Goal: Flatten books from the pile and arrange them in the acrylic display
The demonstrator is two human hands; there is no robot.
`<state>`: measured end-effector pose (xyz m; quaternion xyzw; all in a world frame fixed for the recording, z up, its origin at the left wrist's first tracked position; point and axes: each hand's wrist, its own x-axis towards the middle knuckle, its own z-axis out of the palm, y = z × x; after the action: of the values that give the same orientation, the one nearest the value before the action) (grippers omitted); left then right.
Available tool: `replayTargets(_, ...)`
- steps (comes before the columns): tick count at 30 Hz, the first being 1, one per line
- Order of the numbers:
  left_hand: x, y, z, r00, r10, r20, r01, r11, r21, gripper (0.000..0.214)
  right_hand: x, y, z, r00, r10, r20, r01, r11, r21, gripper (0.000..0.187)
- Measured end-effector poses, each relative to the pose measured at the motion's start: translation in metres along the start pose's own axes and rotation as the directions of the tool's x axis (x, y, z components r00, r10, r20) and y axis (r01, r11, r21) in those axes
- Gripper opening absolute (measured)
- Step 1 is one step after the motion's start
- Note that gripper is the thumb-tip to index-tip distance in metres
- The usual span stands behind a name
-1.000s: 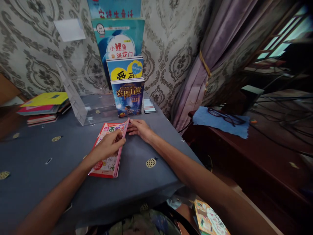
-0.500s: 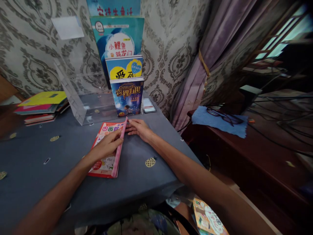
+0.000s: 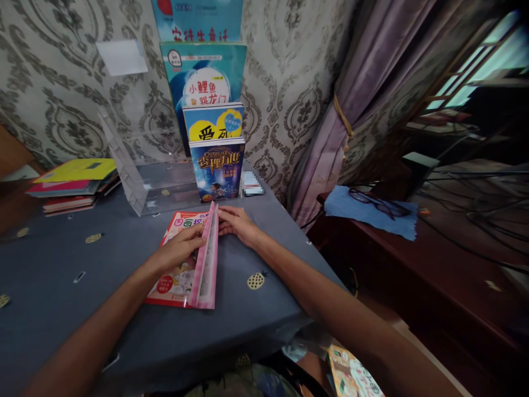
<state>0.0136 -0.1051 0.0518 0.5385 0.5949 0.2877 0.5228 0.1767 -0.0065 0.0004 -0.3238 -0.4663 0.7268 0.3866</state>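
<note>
"图画捉" on red book

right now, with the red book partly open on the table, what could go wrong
The pink-edged pages stand raised between the left hand and the right hand, so a hard pinch might crease them. If the pages slipped, the red book could flop shut. The right hand is also near the front blue book, which stands upright, so a careless forward move might knock it.

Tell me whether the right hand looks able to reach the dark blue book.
Probably yes: the right hand is at the open red book, just in front of the dark blue book, and nothing seems to stand between.
</note>
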Motion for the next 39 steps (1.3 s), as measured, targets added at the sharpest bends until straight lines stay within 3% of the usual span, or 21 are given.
replayTargets(15, -0.001, -0.004, 0.002, 0.993, 0.0, 0.118, 0.004, 1.0, -0.03, 0.015, 0.0, 0.002, 0.0, 0.997, -0.04, 0.061, 0.043, 0.997, -0.059, 0.025)
replayTargets(20, 0.005, -0.018, 0.001, 0.99, 0.092, 0.108, -0.093, 0.996, 0.001, 0.023, 0.005, 0.009, -0.005, 0.993, -0.076, 0.091, 0.085, 0.992, -0.096, 0.034)
replayTargets(22, 0.008, -0.024, -0.007, 0.983, 0.183, 0.01, -0.183, 0.975, 0.127, 0.025, 0.007, 0.011, -0.007, 0.993, -0.079, 0.093, 0.088, 0.991, -0.097, 0.036)
replayTargets(24, 0.013, -0.03, -0.019, 0.924, 0.333, -0.189, -0.249, 0.898, 0.363, 0.021, 0.008, 0.013, -0.009, 0.992, -0.079, 0.1, 0.088, 0.992, -0.091, 0.036)
replayTargets(27, 0.021, -0.04, -0.038, 0.749, 0.508, -0.425, -0.197, 0.783, 0.59, 0.022, 0.008, 0.013, -0.01, 0.99, -0.083, 0.113, 0.091, 0.993, -0.07, 0.037)
replayTargets(29, 0.028, -0.047, -0.049, 0.711, 0.468, -0.524, -0.185, 0.844, 0.503, 0.035, 0.007, 0.012, -0.011, 0.99, -0.089, 0.112, 0.095, 0.995, -0.045, 0.037)
replayTargets(31, 0.034, -0.052, -0.055, 0.726, 0.333, -0.602, -0.206, 0.94, 0.271, 0.045, 0.006, 0.01, -0.01, 0.99, -0.097, 0.1, 0.099, 0.995, -0.019, 0.037)
replayTargets(33, 0.039, -0.054, -0.058, 0.735, 0.168, -0.657, -0.218, 0.976, 0.005, 0.048, 0.006, 0.008, -0.01, 0.991, -0.105, 0.088, 0.105, 0.994, 0.006, 0.038)
replayTargets(36, 0.042, -0.052, -0.057, 0.765, -0.03, -0.643, -0.245, 0.91, -0.333, 0.039, 0.006, 0.006, -0.01, 0.99, -0.114, 0.088, 0.112, 0.993, 0.026, 0.039)
replayTargets(39, 0.042, -0.049, -0.055, 0.855, -0.071, -0.513, -0.262, 0.795, -0.547, 0.026, 0.006, 0.006, -0.011, 0.989, -0.119, 0.087, 0.117, 0.993, 0.03, 0.039)
